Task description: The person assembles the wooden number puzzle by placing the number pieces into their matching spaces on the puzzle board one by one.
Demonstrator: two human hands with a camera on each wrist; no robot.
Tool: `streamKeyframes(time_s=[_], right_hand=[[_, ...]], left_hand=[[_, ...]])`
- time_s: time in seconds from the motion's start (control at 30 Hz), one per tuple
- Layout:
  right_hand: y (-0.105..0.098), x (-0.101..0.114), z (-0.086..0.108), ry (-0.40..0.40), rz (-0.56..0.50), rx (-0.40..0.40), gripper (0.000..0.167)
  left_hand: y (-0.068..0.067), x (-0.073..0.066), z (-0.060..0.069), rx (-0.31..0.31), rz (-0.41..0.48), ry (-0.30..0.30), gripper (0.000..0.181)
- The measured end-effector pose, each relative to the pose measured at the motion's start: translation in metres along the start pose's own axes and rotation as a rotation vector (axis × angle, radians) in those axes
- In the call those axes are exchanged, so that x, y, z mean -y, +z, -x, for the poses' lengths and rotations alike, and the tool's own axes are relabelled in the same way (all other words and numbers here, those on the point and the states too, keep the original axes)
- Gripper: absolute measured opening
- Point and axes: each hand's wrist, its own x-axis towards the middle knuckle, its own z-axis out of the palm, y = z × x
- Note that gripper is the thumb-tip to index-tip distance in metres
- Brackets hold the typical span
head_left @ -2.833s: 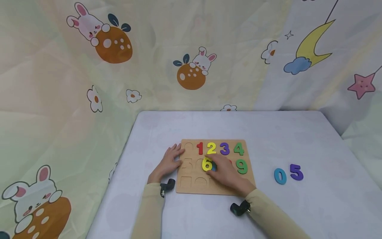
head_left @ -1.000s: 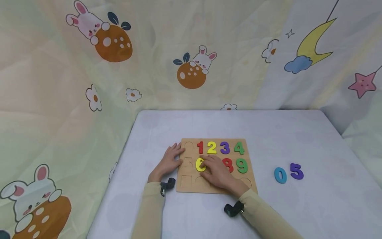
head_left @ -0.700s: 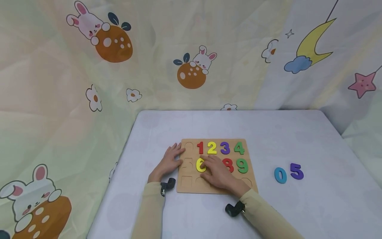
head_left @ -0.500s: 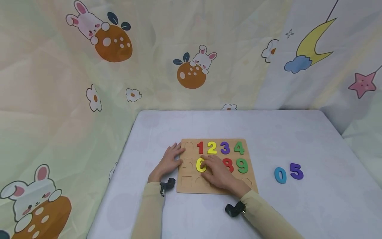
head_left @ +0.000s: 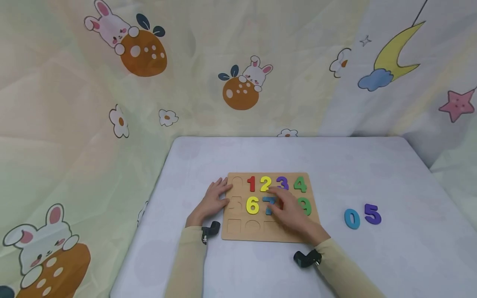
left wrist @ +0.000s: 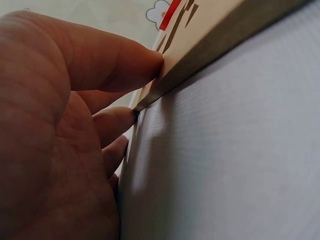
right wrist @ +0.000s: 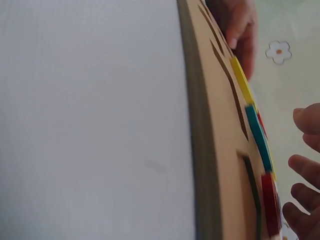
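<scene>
In the head view, my left hand (head_left: 213,201) rests at the left edge of a wooden number puzzle board (head_left: 238,236). The left wrist view shows its fingertips touching the board's rim (left wrist: 200,65). My right hand (head_left: 292,212) hovers over the board with fingers spread, holding nothing. It partly covers the blue 7 (head_left: 268,200) and hides most of the red piece beside it. The yellow 6 (head_left: 252,205) lies in the middle row. Red 1 (head_left: 251,183), yellow 2 (head_left: 266,183), purple 3 (head_left: 282,183) and green 4 (head_left: 300,184) fill the top row. Green 9 (head_left: 305,205) is partly covered.
A blue 0 (head_left: 352,219) and a purple 5 (head_left: 372,214) lie on the white tabletop (head_left: 354,165) right of the board. Bare recesses show along the board's left column and bottom row. A printed curtain (head_left: 193,82) hangs behind the table.
The right hand first held the yellow 6 above the blue 7, then pressed it into the middle row's left part. Now it has let go and moved right, uncovering the 6.
</scene>
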Motion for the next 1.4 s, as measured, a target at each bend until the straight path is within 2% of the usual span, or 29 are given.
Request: streamKeyframes(time_s=[0.27,0.57,0.77,0.97,1.17,1.4], right_hand=[[-0.028,-0.029,0.008,0.035,-0.070,-0.078,0.037],[-0.053,-0.061,0.020,0.084,-0.042,-0.199,0.031],[-0.065,-0.078,0.032,0.157,-0.007,-0.294,0.029],[-0.067,-0.091,0.040,0.235,-0.019,-0.348,0.029],[-0.067,-0.094,0.042,0.241,-0.064,-0.349,0.030],[-0.061,-0.093,0.043,0.260,-0.044,-0.385,0.027]], left_hand=[[0.000,-0.002,-0.001,0.007,-0.003,-0.019,0.057],[0.004,0.000,0.000,0.000,0.002,-0.017,0.056],[0.004,-0.001,0.000,0.000,0.000,-0.015,0.056],[0.001,-0.002,-0.001,-0.002,-0.008,0.000,0.056],[-0.001,-0.002,-0.001,-0.001,0.007,-0.005,0.056],[0.003,0.000,0.000,-0.005,0.001,-0.026,0.057]])
